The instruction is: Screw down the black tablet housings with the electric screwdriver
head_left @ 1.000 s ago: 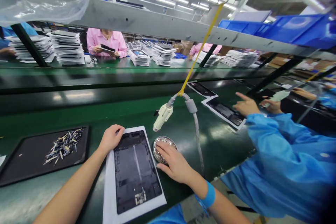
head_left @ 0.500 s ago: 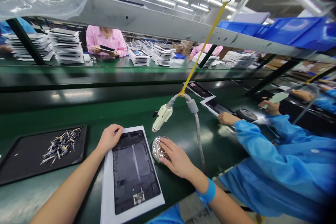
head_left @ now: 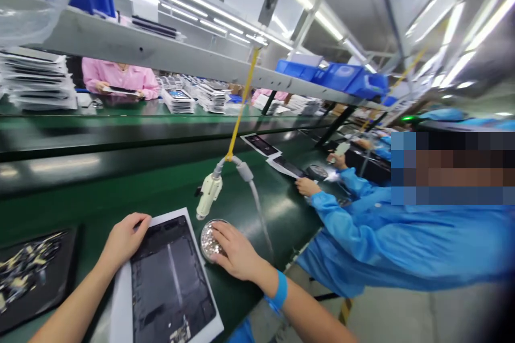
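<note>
A black device panel (head_left: 173,278) lies on a white sheet (head_left: 120,305) on the green bench before me. My left hand (head_left: 124,238) rests at the panel's upper left corner, thumb and fingers closed together on the edge of the panel or sheet. Just right of the panel is a round dish of small shiny parts (head_left: 209,241). Over that dish lies my right hand (head_left: 237,252), its fingers apart and reaching among the parts; whether a part is between them is hidden. A pale green powered screwdriver (head_left: 209,195) hangs above the dish.
At left, a black tray (head_left: 52,300) holds small strips. The screwdriver's yellow strap (head_left: 243,102) and grey cable (head_left: 261,214) hang ahead. A co-worker in a blue gown (head_left: 378,236) works at right. Across the bench, a person in pink (head_left: 120,77) sits among stacked sheets.
The view has turned to the right, so the bench items appear further left and more of the co-worker shows. My hands keep their places at the panel and the dish.
</note>
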Demonstrator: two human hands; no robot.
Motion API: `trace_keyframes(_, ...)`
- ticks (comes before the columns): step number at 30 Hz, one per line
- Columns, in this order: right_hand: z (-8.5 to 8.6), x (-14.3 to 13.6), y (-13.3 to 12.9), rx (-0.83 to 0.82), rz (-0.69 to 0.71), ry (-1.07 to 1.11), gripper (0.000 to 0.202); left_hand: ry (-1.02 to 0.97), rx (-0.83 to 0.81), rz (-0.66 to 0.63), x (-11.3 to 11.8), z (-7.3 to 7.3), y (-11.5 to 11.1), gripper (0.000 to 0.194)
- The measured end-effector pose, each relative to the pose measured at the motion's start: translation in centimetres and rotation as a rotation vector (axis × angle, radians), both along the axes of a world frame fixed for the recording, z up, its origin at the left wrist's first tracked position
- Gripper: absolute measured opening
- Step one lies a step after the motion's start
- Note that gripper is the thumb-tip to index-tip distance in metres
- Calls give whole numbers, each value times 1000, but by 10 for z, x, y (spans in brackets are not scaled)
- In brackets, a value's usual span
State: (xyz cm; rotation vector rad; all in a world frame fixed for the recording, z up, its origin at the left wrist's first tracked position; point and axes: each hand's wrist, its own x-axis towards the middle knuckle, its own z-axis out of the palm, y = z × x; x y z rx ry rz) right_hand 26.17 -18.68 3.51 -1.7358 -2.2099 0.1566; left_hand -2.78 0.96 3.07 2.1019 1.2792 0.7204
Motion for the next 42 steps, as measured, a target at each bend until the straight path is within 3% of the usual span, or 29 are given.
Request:
trace_keyframes(12, -3, -9, -7, 39, 48, -46, 74, 46, -168, 87, -2, -10, 15, 39)
trace_keyframes(16, -5, -6, -15, 17, 23, -15, 74, -2, -115, 87, -2, -11, 16, 41)
trace_keyframes(19, -22, 2, -20, 41, -31, -16, 74, -87, -90, 50, -1, -8, 11, 43)
trace_keyframes(21, -39, 8, -16, 59, 15, -72, 77, -131, -69, 34, 0, -9, 9, 43)
trace_keyframes(24, -60, 16, 2, 118, 97, -161, 52, -153, -26, 23, 0, -14, 9, 41)
trace_keyframes(28, -73, 22, 23, 146, 94, -195, 50, -148, -8, 3, 0, -18, 7, 43)
trace_keyframes(33, -85, 32, 18, 169, 126, -104, 41, -120, 22, -11, 3, -13, -1, 46)
trace_keyframes(36, -87, 35, 7, 229, 185, -55, 43, -111, 35, 8, 5, -8, -6, 45)
trace_keyframes(42, -73, 23, -12, 189, 201, -19, 64, -80, 39, 18, 2, -3, -10, 44)
